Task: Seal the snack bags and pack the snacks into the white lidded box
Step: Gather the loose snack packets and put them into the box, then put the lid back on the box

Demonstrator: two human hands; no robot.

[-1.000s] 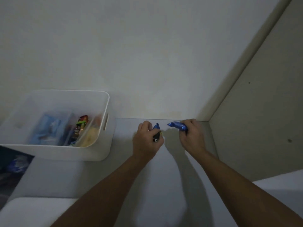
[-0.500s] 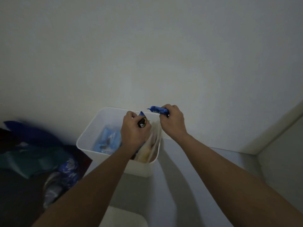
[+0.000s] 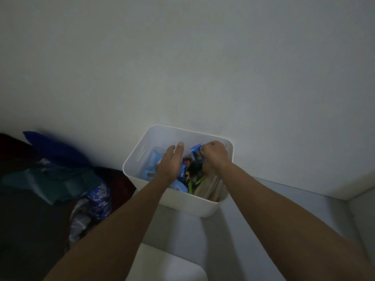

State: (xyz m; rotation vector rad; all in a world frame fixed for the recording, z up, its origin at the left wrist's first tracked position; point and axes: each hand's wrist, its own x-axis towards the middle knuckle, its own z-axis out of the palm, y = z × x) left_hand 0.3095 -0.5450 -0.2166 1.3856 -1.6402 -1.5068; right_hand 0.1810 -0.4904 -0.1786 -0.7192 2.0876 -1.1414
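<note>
At the far left there is a heap of dark clothes (image 3: 50,179), with a blue piece on top against the wall and a green folded piece in the middle, and beside it, lower, lies a blue patterned bag (image 3: 99,199) next to something grey and shiny that I cannot identify. To the right of this heap stands the white box (image 3: 182,201) on a pale surface (image 3: 253,230), its far side close to the wall and its top uncovered. Inside the box, on the left part, lie light blue packets (image 3: 154,159), partly hidden. The left hand (image 3: 171,161) reaches into the box over these packets; its fingers are straight and relaxed, close together, and it holds nothing that I can see. In the middle of the box there are several small snacks (image 3: 189,173) in blue, red, black and green wrappers, mixed together. On the right part a beige bag (image 3: 211,185) leans against the near right wall of the box. The right hand (image 3: 214,154) is above this part, with curled fingers, and it pinches a small blue snack packet (image 3: 196,151) whose end sticks out to the left of the knuckles, just over the opening of the box. At the bottom centre a white rounded object (image 3: 166,264) is visible, partly cut by the edge.
</note>
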